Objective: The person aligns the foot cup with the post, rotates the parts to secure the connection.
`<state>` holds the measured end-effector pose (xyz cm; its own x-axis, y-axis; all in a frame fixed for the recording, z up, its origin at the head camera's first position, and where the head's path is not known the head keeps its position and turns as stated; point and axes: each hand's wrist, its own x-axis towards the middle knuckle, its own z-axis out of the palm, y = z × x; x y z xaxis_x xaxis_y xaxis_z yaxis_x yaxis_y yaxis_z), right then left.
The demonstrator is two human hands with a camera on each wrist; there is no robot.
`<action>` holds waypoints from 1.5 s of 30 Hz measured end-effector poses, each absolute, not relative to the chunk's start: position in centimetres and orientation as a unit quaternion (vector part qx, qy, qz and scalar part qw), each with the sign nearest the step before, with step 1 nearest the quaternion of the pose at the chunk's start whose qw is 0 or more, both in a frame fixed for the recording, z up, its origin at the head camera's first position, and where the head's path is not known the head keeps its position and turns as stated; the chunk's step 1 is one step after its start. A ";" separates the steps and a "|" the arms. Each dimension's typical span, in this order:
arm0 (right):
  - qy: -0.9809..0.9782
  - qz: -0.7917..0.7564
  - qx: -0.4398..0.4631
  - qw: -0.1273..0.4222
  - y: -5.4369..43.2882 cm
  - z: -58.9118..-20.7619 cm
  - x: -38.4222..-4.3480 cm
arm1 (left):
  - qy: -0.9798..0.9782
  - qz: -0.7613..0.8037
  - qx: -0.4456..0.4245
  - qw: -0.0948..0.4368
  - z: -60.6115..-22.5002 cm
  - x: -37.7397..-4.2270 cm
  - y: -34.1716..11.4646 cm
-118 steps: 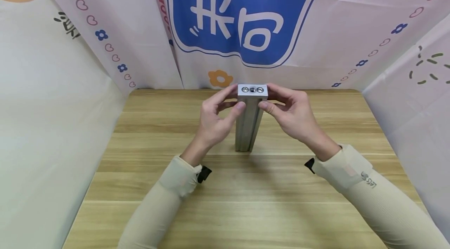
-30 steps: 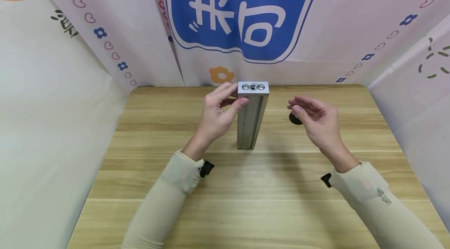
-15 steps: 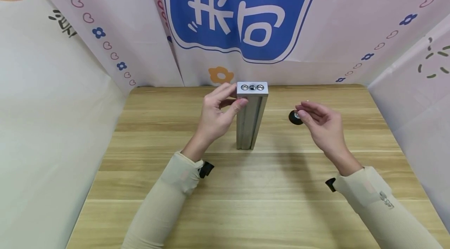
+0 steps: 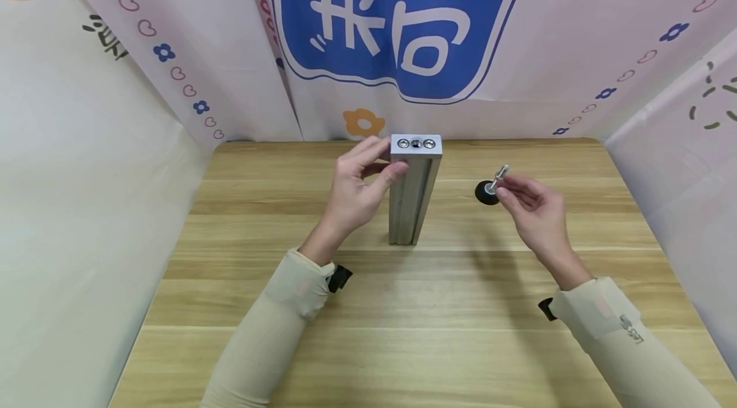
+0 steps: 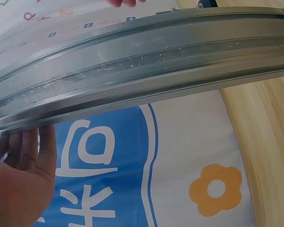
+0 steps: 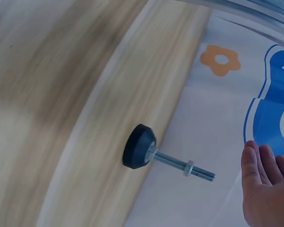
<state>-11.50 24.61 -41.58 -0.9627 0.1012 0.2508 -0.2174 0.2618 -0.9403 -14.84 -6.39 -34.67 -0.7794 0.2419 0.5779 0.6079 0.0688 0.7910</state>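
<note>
A tall grey aluminium profile stands upright on the table; its end plate carries two screws with a hole between them. My left hand grips the profile near its top, thumb in front and fingers at the left and behind. In the left wrist view the fingers of that hand touch the profile's edge. A levelling foot with a black base and a threaded stud bearing a nut stands right of the profile. My right hand hovers beside the stud, fingers loosely bent; the right wrist view shows a gap between them.
The wooden table ends at a printed cloth backdrop. Cloth walls rise at the left and right. My right forearm reaches over the table's right part.
My right hand has left the profile's top and moved right and down. Over the last second it drew further right, uncovering the levelling foot's stud. My left hand keeps its grip on the profile.
</note>
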 end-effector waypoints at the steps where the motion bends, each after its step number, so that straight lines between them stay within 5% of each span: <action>1: -0.785 0.605 0.034 0.131 24.7 -41.7 -11.5 | -0.715 -0.614 -0.297 0.149 -34.7 -14.8 -6.4; 45: -0.845 0.529 -0.056 0.053 27.4 -46.1 -13.5 | -0.707 -0.622 -0.301 0.149 -34.8 -14.7 -6.4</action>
<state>-13.46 27.36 -46.10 -0.9882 0.1503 0.0306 0.0383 0.4347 -0.8998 -14.68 -6.42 -34.80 -0.7745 0.2405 0.5851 0.6111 0.0455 0.7902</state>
